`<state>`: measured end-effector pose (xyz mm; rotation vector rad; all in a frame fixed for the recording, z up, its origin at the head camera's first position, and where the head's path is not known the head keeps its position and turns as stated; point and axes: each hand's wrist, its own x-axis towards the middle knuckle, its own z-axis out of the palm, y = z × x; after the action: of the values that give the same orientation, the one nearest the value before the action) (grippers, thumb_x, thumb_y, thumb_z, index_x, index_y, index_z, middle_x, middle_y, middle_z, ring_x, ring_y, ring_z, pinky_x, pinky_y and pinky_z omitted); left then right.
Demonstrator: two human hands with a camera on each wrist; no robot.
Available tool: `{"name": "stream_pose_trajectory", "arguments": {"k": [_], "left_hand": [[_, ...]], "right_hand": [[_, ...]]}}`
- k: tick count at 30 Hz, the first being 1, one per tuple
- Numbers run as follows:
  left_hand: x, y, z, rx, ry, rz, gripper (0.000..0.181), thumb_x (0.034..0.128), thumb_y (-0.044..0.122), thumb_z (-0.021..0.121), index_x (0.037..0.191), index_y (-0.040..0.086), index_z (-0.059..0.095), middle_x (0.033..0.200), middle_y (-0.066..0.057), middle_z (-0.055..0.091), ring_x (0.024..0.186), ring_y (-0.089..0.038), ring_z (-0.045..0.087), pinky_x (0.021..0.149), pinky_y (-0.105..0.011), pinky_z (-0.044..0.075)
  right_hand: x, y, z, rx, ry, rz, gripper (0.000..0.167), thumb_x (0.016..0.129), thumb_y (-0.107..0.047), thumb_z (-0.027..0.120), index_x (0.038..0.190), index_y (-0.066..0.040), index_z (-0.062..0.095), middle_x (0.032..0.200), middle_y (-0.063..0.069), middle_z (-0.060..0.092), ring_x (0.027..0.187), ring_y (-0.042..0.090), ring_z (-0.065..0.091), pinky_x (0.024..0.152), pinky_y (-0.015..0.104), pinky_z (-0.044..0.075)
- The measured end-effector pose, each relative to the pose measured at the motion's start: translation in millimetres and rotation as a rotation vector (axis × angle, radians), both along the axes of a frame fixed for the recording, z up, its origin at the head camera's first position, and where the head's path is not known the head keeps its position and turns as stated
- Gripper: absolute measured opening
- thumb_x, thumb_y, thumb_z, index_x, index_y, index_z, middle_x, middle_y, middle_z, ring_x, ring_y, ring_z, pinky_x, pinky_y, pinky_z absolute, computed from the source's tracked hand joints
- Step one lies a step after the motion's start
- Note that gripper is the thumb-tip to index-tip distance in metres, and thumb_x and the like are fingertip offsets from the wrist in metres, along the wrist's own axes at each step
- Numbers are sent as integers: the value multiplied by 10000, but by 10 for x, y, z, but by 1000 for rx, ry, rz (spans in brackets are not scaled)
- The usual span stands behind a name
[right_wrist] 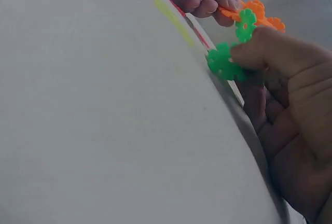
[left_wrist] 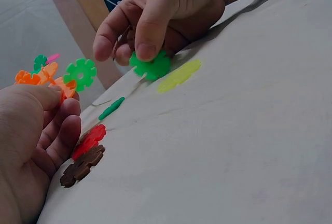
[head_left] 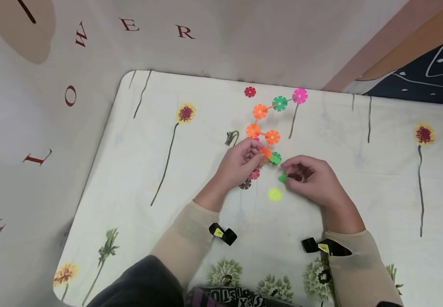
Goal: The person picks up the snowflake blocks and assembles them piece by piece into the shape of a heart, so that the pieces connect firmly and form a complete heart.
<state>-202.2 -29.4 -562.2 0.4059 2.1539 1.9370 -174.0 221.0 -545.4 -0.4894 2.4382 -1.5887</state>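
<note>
A chain of joined notched discs runs from a pink disc [head_left: 300,96] through a teal disc [head_left: 280,103] and several orange discs [head_left: 272,137] to a green disc [head_left: 275,158] at its near end. The left hand [head_left: 240,164] pinches the orange disc [head_left: 265,154] beside that green end. Right of it, the right hand [head_left: 313,179] pinches a loose green disc [left_wrist: 151,65] between thumb and fingers, apart from the chain. Something brown shows within the right hand's curled fingers in the head view; its shape is partly hidden.
Loose discs lie on the flower-print cloth: yellow [head_left: 275,194] between the hands, brown [head_left: 246,183] and red [head_left: 255,174] by the left hand, dark red [head_left: 250,91] at the back. The left wrist view also shows a green disc [left_wrist: 111,108] on the cloth.
</note>
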Motion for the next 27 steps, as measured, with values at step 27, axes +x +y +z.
{"name": "stream_pose_trajectory", "arguments": {"k": [27], "left_hand": [[23, 11, 39, -18, 2, -20, 112, 1039, 28, 672, 1146, 33, 641, 936, -58, 673, 775, -205, 666, 663, -292, 564]], "right_hand": [[0, -75, -33, -237, -50, -242, 220, 825, 193, 791, 995, 128, 667, 850, 9, 708, 726, 87, 685, 706, 184, 585]]}}
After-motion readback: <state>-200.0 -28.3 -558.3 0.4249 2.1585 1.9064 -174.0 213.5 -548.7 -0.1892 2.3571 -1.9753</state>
